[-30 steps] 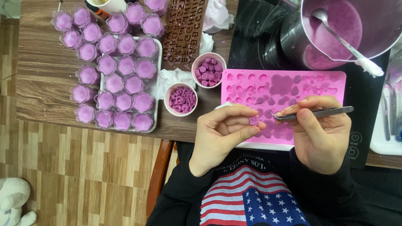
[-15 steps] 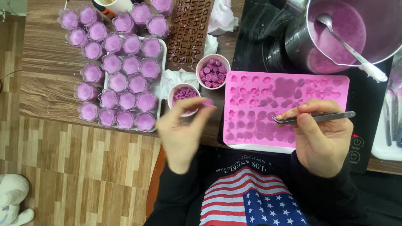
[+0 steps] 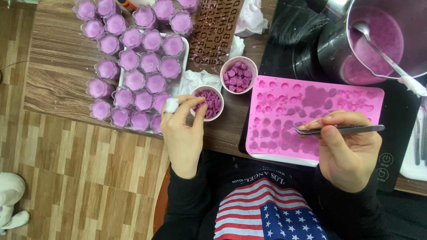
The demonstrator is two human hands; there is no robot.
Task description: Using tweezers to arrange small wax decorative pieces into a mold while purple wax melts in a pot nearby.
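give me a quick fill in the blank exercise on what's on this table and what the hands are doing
1. The right hand holds metal ____ over the pink silicone mould.
2. The left hand reaches to the rim of the nearer small cup, which holds small ____ pieces.
3. A ____ rests in the steel pot of purple liquid.
4. The brown letter mould lies between the tray of filled purple cups and the ____ cooktop.

Missing words: tweezers; purple; spoon; black

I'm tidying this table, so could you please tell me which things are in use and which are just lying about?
In use:
left hand at nearer paper cup of purple pieces
right hand holding tweezers
pink mould

Lying about:
brown letter mould
white tissue
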